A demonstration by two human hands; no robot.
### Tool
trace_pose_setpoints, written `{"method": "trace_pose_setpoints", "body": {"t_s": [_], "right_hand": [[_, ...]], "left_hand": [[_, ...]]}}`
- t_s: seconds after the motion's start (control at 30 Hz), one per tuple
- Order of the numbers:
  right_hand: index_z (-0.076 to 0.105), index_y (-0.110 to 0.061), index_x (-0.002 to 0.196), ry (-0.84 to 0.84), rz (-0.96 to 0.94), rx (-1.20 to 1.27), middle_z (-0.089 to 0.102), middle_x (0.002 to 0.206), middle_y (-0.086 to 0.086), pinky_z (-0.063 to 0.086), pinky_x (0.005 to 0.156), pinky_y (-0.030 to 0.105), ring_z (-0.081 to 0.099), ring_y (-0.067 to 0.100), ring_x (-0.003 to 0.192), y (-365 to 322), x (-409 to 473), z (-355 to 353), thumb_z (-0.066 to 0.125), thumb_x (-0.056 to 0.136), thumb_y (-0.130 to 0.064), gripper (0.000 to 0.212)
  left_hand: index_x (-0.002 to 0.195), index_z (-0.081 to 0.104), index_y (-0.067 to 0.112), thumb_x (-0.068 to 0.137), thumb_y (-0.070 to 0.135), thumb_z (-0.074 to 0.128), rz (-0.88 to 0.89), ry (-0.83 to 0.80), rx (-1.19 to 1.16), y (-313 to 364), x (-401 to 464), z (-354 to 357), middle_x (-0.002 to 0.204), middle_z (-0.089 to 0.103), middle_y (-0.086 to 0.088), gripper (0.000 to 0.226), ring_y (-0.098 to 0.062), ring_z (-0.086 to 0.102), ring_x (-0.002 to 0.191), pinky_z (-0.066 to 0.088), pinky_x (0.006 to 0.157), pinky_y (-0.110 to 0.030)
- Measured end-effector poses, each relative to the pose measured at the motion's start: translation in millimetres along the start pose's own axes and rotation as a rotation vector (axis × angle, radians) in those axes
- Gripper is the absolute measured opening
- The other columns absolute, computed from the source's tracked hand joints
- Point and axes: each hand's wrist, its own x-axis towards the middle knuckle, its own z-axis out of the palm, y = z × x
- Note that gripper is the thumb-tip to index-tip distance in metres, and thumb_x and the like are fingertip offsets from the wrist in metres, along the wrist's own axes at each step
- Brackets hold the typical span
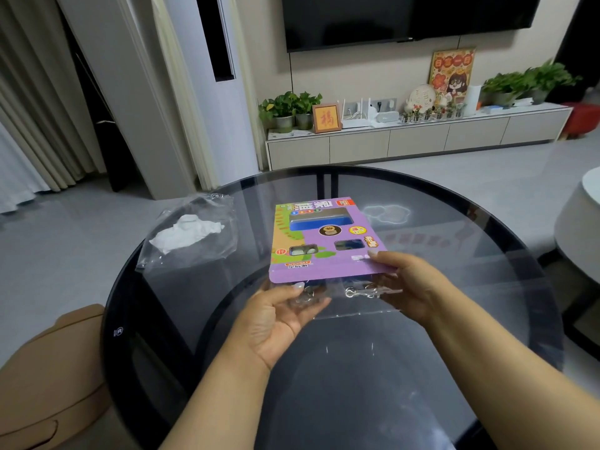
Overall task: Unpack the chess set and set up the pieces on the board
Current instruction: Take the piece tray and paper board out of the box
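The chess set box (324, 241) is flat, purple and green, with small windows showing a blue tray and pale pieces. It sits inside a clear plastic sleeve (357, 300) whose open end points toward me, held just above the round glass table (438, 228). My left hand (276, 316) grips the sleeve's near left edge, thumb by the box's corner. My right hand (406, 280) pinches the box's near right corner through the sleeve, thumb on top.
A crumpled clear bag with white tissue (188, 232) lies on the table's left side. A tan cushioned seat (48, 378) stands at lower left, a pale round seat (578, 228) at right. A TV cabinet with plants lines the far wall.
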Motion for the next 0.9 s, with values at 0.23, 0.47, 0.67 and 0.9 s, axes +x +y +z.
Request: {"method": "trace_pose_setpoints", "body": {"t_s": [0.23,0.47,0.67,0.9], "right_hand": [[0.046,-0.006,0.13,-0.05,-0.116,-0.125,0.071,0.107,0.013,0.057,0.069,0.026,0.069,0.021,0.087,0,6,-7,0.079,0.057,-0.007,0.08],[0.047,-0.019,0.126,0.178,-0.213,-0.307,0.069,0.102,0.009,0.054,0.088,0.044,0.068,0.03,0.094,-3,22,-10,0.085,0.062,-0.021,0.074],[0.061,-0.019,0.116,0.253,-0.289,-0.539,0.064,0.096,0.003,0.05,0.068,0.025,0.06,0.013,0.077,-11,34,-17,0.079,0.074,-0.027,0.047],[0.076,-0.015,0.091,0.299,-0.587,-1.086,0.058,0.099,-0.005,0.04,0.059,0.017,0.055,0.006,0.075,-34,58,-1,0.074,0.077,-0.037,0.027]], "left_hand": [[0.122,0.054,-0.005,0.066,-0.016,0.051,-0.029,-0.022,0.01,9,-3,-5,0.117,0.062,-0.031,0.057,-0.052,0.064,0.096,0.056,0.076,-0.055],[0.128,0.052,-0.003,0.066,-0.021,0.053,-0.132,-0.121,0.074,12,-3,-13,0.12,0.06,-0.031,0.064,-0.052,0.058,0.109,0.055,0.081,-0.053],[0.129,0.052,-0.002,0.069,-0.019,0.054,-0.156,-0.14,0.102,9,-1,-13,0.12,0.061,-0.031,0.062,-0.051,0.058,0.109,0.055,0.082,-0.052],[0.128,0.053,-0.004,0.071,-0.014,0.05,-0.131,-0.106,0.103,14,2,-13,0.118,0.062,-0.03,0.058,-0.05,0.059,0.109,0.056,0.08,-0.049]]}}
